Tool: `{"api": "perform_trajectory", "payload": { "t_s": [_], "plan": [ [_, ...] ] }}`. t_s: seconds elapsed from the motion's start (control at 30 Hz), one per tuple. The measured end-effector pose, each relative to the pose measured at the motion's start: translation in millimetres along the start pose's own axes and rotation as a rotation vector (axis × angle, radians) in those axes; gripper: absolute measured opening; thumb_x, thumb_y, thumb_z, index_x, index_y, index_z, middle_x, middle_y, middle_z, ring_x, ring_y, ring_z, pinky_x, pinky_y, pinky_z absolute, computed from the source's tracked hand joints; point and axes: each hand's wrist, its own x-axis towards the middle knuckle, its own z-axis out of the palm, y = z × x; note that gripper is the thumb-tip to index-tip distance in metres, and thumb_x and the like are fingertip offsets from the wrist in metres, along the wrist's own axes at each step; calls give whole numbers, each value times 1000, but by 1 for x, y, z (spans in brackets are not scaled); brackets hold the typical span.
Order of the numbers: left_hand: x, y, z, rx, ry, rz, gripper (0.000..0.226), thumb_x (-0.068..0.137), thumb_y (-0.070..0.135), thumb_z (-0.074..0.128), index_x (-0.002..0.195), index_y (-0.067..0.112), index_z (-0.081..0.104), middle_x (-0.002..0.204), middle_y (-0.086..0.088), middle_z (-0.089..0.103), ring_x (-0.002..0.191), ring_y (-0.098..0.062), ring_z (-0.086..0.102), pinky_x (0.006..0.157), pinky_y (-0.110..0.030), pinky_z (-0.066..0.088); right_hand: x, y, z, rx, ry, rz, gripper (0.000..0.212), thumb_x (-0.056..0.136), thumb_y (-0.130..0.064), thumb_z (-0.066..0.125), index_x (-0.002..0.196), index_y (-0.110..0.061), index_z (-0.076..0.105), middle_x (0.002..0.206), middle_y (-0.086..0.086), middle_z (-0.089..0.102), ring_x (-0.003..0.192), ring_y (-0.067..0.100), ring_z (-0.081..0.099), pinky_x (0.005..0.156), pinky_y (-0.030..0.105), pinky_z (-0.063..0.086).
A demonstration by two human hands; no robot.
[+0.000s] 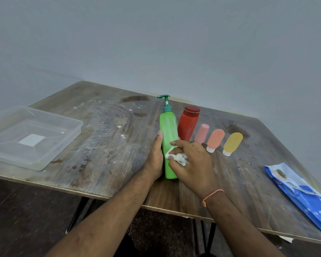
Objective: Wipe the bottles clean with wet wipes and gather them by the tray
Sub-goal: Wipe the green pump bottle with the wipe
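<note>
A tall green pump bottle (168, 130) stands upright at the middle of the table. My left hand (155, 157) grips its lower left side. My right hand (190, 161) presses a crumpled white wet wipe (178, 157) against the bottle's lower right side. Just right of it stand a red bottle (189, 125) with a red cap, a small pink bottle (202, 133), an orange tube (215, 140) on its white cap and a yellow tube (232, 143) on its white cap. A clear plastic tray (69, 138) sits at the table's left.
A blue pack of wet wipes (300, 195) lies at the table's right front edge. The wooden table (109, 145) is scratched and stained. A grey wall runs behind it. Black table legs show below the front edge.
</note>
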Motion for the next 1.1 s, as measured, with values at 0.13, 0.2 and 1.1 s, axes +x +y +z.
{"api": "perform_trajectory", "payload": {
  "t_s": [0.13, 0.2, 1.1],
  "plan": [
    [1, -1, -2, -13, -3, 2, 65, 109, 56, 27, 109, 7, 69, 91, -9, 78, 85, -19, 75, 77, -33, 62, 4, -3, 6, -22, -28, -12, 45, 84, -24, 81, 127, -31, 71, 97, -13, 68, 91, 6, 54, 79, 8, 38],
    [0, -2, -3, -13, -11, 6, 65, 109, 57, 28, 106, 7, 70, 89, -8, 76, 83, -19, 74, 77, -33, 61, 0, -1, 6, -37, -70, -35, 44, 84, -28, 79, 127, -32, 71, 96, -8, 63, 91, 4, 51, 79, 7, 36],
    [9, -9, -8, -72, -14, 0, 74, 106, 63, 30, 115, 5, 74, 108, -17, 76, 100, -27, 73, 89, -39, 60, 2, 3, 0, -1, 72, -37, 37, 80, -18, 84, 115, -25, 77, 100, -14, 71, 100, 8, 59, 84, 19, 48]
  ]
}}
